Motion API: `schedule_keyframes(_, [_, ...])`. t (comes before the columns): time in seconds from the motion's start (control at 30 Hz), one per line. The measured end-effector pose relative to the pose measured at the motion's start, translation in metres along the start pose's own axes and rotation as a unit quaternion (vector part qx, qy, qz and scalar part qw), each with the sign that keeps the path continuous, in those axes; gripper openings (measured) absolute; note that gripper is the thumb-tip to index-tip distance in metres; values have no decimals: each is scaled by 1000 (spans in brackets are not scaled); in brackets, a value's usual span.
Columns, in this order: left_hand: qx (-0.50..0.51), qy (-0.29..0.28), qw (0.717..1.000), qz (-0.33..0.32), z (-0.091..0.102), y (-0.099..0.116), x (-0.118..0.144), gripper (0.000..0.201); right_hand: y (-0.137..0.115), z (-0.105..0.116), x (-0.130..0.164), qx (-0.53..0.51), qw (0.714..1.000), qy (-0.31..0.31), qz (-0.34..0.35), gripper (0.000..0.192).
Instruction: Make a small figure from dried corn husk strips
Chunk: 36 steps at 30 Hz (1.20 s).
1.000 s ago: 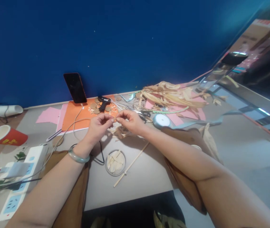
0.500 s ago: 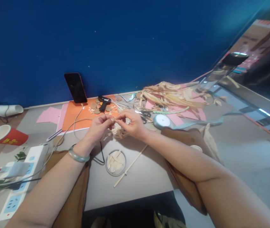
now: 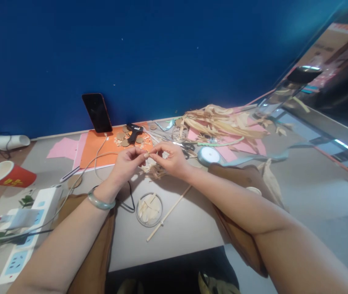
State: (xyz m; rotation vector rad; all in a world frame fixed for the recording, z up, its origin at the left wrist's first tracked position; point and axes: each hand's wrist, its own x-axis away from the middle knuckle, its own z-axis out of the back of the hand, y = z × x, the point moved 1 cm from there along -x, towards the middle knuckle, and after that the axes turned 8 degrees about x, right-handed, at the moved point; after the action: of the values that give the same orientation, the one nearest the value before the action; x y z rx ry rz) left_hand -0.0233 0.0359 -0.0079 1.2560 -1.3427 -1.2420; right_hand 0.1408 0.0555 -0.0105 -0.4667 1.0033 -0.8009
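My left hand (image 3: 128, 163) and my right hand (image 3: 170, 160) meet fingertip to fingertip over the table, both pinched around something small and pale that I cannot make out. Directly beneath them lies a loose pile of pale husk strips (image 3: 156, 171). Nearer to me, a round hoop (image 3: 161, 214) lies flat with pale husk pieces (image 3: 148, 208) inside it. A thin wooden stick (image 3: 170, 213) rests slantwise beside the hoop. Behind my left hand a black glue gun (image 3: 134, 132) sits among small round wooden discs (image 3: 125, 143). Scissors (image 3: 188, 148) lie just beyond my right hand.
A phone (image 3: 97, 112) leans on the blue wall (image 3: 168, 61). Dried corn husks (image 3: 223, 122) and a ribbon spool (image 3: 208, 155) lie at the back right. To the left are a red paper cup (image 3: 11, 174), a power strip (image 3: 23, 241) and a trailing cable (image 3: 70, 196).
My fingertips shift very slightly around the small piece they hold. Everything on the table stays where it was.
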Motion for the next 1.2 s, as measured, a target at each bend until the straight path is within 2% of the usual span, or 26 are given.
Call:
schedule_keyframes(0.33, [-29, 20, 999, 9, 2, -1, 1, 29, -1, 2, -1, -53, 993, -70, -73, 15])
schedule_keyframes(0.57, [-55, 34, 998, 13, 0, -1, 2, 31, 2, -1, -1, -66, 992, -55, -92, 12])
schedule_keyframes(0.77, [-25, 18, 999, 35, -2, 1, 2, 32, 2, 1, -3, -85, 990, -43, -109, 12])
schedule_keyframes(0.93, [-15, 4, 1000, 17, -4, 3, 2, 29, 3, 0, -3, -84, 989, -29, -114, 11])
schedule_keyframes(1.1, [13, -3, 1000, 2, 5, 1, -2, 24, 9, 5, -8, -81, 989, 3, -123, 9])
schedule_keyframes(1.2, [50, 4, 999, 6, 9, -2, -4, 21, 10, 7, -9, -81, 989, -10, -119, 10])
